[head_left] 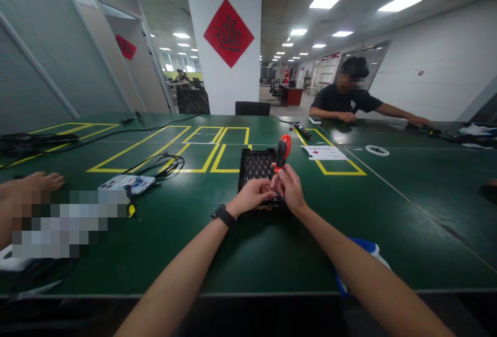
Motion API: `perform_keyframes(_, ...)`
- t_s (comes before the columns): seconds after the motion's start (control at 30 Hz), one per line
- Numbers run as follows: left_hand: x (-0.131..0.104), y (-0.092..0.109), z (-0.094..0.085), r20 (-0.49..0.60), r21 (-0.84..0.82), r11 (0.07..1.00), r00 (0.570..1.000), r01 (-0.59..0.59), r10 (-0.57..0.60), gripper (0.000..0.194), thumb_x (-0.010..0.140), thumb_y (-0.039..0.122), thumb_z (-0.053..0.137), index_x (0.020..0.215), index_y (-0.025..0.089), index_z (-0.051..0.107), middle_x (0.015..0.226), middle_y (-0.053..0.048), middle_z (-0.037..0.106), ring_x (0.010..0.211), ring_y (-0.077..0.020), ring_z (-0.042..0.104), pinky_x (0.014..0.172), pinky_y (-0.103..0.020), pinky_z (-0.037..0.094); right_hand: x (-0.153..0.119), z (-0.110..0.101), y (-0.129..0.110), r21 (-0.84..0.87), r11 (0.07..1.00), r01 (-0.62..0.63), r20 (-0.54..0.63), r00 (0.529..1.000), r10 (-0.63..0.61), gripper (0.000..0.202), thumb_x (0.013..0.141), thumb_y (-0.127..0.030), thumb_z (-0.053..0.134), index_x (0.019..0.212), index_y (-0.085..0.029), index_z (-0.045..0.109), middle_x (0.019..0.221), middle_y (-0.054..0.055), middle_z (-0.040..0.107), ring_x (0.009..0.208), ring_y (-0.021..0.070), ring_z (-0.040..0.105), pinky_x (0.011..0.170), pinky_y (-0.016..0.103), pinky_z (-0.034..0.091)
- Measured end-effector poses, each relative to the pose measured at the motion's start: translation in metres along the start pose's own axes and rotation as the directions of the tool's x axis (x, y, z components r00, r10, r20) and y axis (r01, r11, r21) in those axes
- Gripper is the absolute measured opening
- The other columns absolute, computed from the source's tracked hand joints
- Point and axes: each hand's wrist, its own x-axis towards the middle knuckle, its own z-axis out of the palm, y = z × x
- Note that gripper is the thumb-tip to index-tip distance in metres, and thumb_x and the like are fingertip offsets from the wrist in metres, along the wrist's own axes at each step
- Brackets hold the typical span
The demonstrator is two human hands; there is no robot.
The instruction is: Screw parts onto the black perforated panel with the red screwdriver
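A black tray-like case (pixel 256 166) with rows of small cells lies on the green table in front of me. Over its near right part, a red and black screwdriver (pixel 284 150) stands nearly upright, handle up. My right hand (pixel 290 188) is closed around the lower handle and shaft. My left hand (pixel 254 194), with a black watch on the wrist, has its fingers pinched together by the shaft at the case's near edge. What those left fingertips hold is too small to make out. The tip of the screwdriver is hidden between the hands.
Yellow tape rectangles mark the green table (pixel 209 233). A phone (pixel 132 184) with cables lies left, near another person's hand. Paper (pixel 324 152), a dark tool (pixel 303 131) and a white ring (pixel 377 150) are right. A person (pixel 349 96) sits across; a blue-white object (pixel 363 254) lies under my right forearm.
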Motion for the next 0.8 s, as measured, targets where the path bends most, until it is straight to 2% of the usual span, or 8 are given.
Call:
perform_keyframes(0.07, 0.0, -0.001, 0.0, -0.072, 0.095, 0.996, 0.997, 0.004, 0.003, 0.024, 0.069, 0.034, 0.063, 0.076, 0.011, 0.058, 0.064, 0.001, 0.057, 0.057, -0.0083, 0.049, 0.054, -0.019, 0.039, 0.0, 0.0, 0.0, -0.012, 1.0, 0.016, -0.011, 1.0, -0.016, 0.034, 0.084, -0.041, 0.042, 0.107, -0.017, 0.047, 0.058, -0.004, 0.055, 0.035, 0.0024, 0.033, 0.033, 0.015, 0.021)
perform_keyframes(0.17, 0.001, -0.003, -0.001, -0.095, 0.147, 0.989, 0.995, 0.008, 0.006, 0.025, 0.067, 0.034, 0.065, 0.073, 0.011, 0.057, 0.063, 0.002, 0.055, 0.055, -0.0077, 0.046, 0.053, -0.019, 0.037, -0.001, 0.0, 0.0, -0.007, 1.0, 0.022, 0.002, 1.0, -0.022, 0.032, 0.084, -0.041, 0.043, 0.107, -0.018, 0.045, 0.06, -0.004, 0.055, 0.035, 0.0026, 0.034, 0.033, 0.015, 0.023)
perform_keyframes(0.37, -0.001, 0.0, -0.001, 0.003, 0.108, 0.993, 0.999, -0.042, 0.042, 0.015, 0.075, 0.025, 0.056, 0.079, 0.011, 0.059, 0.072, -0.002, 0.061, 0.065, -0.0116, 0.054, 0.064, -0.022, 0.043, 0.0, -0.001, 0.002, 0.002, 1.0, -0.003, 0.035, 0.999, 0.003, 0.034, 0.084, -0.042, 0.043, 0.108, -0.017, 0.047, 0.06, -0.003, 0.057, 0.034, 0.0031, 0.035, 0.033, 0.015, 0.026)
perform_keyframes(0.53, -0.001, 0.003, -0.001, 0.085, 0.041, 0.994, 0.992, -0.1, 0.096, 0.016, 0.08, 0.021, 0.05, 0.085, 0.011, 0.06, 0.083, -0.005, 0.065, 0.077, -0.0144, 0.058, 0.075, -0.026, 0.044, 0.001, -0.002, 0.002, 0.034, 0.999, -0.041, 0.053, 0.998, 0.039, 0.037, 0.084, -0.043, 0.04, 0.109, -0.016, 0.048, 0.062, -0.003, 0.058, 0.033, 0.0034, 0.034, 0.033, 0.016, 0.031)
perform_keyframes(0.73, 0.0, -0.004, 0.002, -0.044, 0.157, 0.987, 0.998, -0.039, 0.047, 0.019, 0.075, 0.03, 0.057, 0.081, 0.012, 0.057, 0.066, 0.002, 0.055, 0.058, -0.0086, 0.047, 0.055, -0.019, 0.038, 0.0, 0.001, 0.0, 0.027, 1.0, 0.007, 0.012, 1.0, -0.007, 0.031, 0.084, -0.042, 0.042, 0.104, -0.018, 0.046, 0.061, -0.003, 0.057, 0.035, 0.0032, 0.037, 0.034, 0.015, 0.028)
perform_keyframes(0.8, 0.0, -0.007, 0.002, -0.075, 0.19, 0.981, 0.996, -0.03, 0.044, 0.019, 0.073, 0.03, 0.059, 0.077, 0.012, 0.055, 0.064, 0.003, 0.052, 0.055, -0.0079, 0.044, 0.052, -0.019, 0.036, -0.001, 0.002, 0.0, 0.032, 0.999, 0.004, 0.015, 1.0, -0.005, 0.03, 0.084, -0.042, 0.043, 0.102, -0.019, 0.045, 0.061, -0.004, 0.057, 0.035, 0.0034, 0.037, 0.034, 0.015, 0.028)
